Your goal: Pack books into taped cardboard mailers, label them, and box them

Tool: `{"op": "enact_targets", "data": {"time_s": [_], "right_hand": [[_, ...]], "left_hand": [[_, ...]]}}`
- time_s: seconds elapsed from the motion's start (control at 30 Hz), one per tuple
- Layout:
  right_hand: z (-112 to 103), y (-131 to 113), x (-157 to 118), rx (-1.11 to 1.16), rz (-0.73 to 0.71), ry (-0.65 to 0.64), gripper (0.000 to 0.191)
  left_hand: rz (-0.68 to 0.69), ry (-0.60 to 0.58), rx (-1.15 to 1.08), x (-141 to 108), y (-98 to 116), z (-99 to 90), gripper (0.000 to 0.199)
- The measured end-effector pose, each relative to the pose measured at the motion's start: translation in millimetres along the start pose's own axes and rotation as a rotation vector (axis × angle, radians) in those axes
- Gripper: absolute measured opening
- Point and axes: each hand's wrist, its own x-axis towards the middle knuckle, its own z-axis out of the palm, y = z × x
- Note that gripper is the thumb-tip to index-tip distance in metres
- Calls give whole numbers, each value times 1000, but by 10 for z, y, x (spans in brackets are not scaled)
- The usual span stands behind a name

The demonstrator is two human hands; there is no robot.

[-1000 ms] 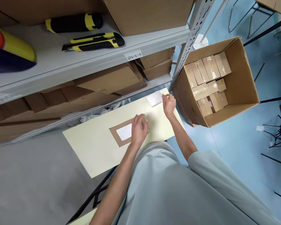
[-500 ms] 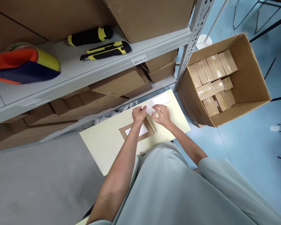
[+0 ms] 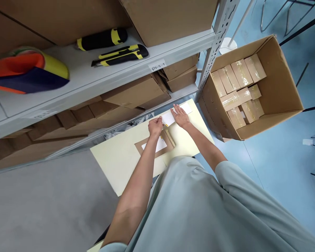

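Observation:
My left hand (image 3: 155,126) is closed, its thumb and fingers pinching the left end of a white label sheet (image 3: 168,119) with a small yellow mark near its lower edge. My right hand (image 3: 181,116) lies flat across the white paper with fingers stretched out. More white paper (image 3: 186,107) shows beyond the right fingertips; whether it is one strip is hidden by the hand. Just below the hands, a flat brown cardboard box (image 3: 169,140) rests on the pale yellow tabletop (image 3: 126,154). A white label (image 3: 161,144) is on its top, partly covered by my left forearm.
To the right, a large open carton (image 3: 280,84) holds several small taped boxes (image 3: 241,73). Beyond the table, a grey metal shelf (image 3: 115,78) carries cartons, two black-and-yellow box cutters (image 3: 120,56) and an orange-and-blue tape dispenser (image 3: 28,71). A perforated shelf post (image 3: 212,56) stands between.
The white sheet, held up between both hands before, now lies lower against the table. My right hand has gone from bent fingers to flat and moved slightly away from my left hand.

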Motion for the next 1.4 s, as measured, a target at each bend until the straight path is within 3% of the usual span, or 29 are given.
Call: {"op": "enact_targets", "data": {"time_s": [0.3, 0.63, 0.83, 0.93, 1.03, 1.2, 1.3, 1.4], "right_hand": [[119, 127, 23, 39, 26, -14, 74], [90, 55, 47, 59, 62, -19, 72], [15, 9, 29, -14, 87, -90, 77], [-47, 10, 28, -72, 72, -139, 79], [-158, -21, -37, -58, 40, -96, 79], [-378, -279, -595, 257, -29, 68, 56], [-478, -510, -1164, 569, -94, 4, 61], [-522, -722, -1687, 622, -159, -65, 41]], "left_hand": [[-51, 5, -62, 19, -21, 32, 37], [-12, 54, 6, -156, -9, -131, 33], [79, 61, -62, -525, -52, -339, 42], [111, 43, -185, -822, -120, -499, 44], [102, 37, -274, -1161, -215, -685, 44], [52, 7, -459, -1641, -441, -926, 49], [23, -33, -509, -1799, -570, -998, 57], [10, -80, -517, -1876, -639, -1036, 60]]}}
